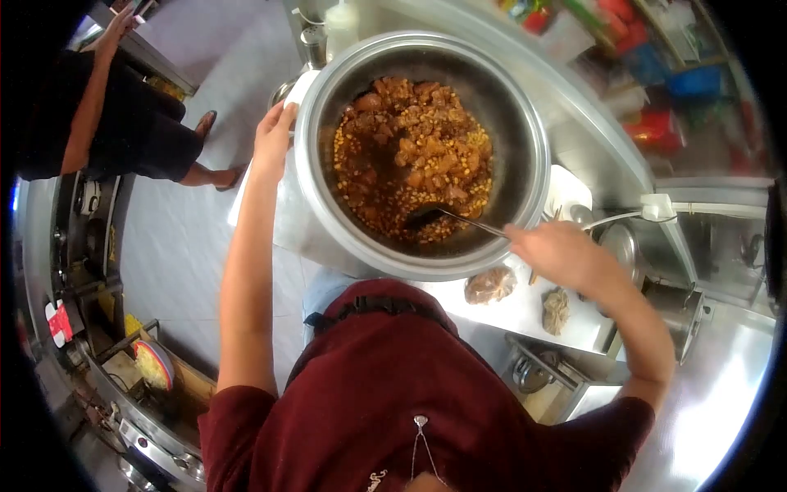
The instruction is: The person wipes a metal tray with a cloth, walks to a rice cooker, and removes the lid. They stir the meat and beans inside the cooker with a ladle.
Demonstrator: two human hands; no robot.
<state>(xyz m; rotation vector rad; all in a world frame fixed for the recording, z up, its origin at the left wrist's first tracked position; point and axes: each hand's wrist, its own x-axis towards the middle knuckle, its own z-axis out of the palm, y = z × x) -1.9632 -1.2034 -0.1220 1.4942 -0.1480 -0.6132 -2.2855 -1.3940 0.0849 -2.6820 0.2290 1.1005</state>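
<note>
My right hand (557,250) grasps the ladle (428,216); left hand (275,135) steadies the pot (525,107), clasp unclear; I should stir slowly.

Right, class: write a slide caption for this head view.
Left hand at the rim of a large pot, right hand holding a ladle in the stew.

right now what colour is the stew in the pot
Reddish brown stew flecked with yellow kernels; the head view shows it best.

pot (525,139): silver-grey | stew (410,160): dark brown, yellow kernels | ladle (434,215): dark metal | shirt (393,394): maroon | co-worker's clothes (131,123): black
</note>
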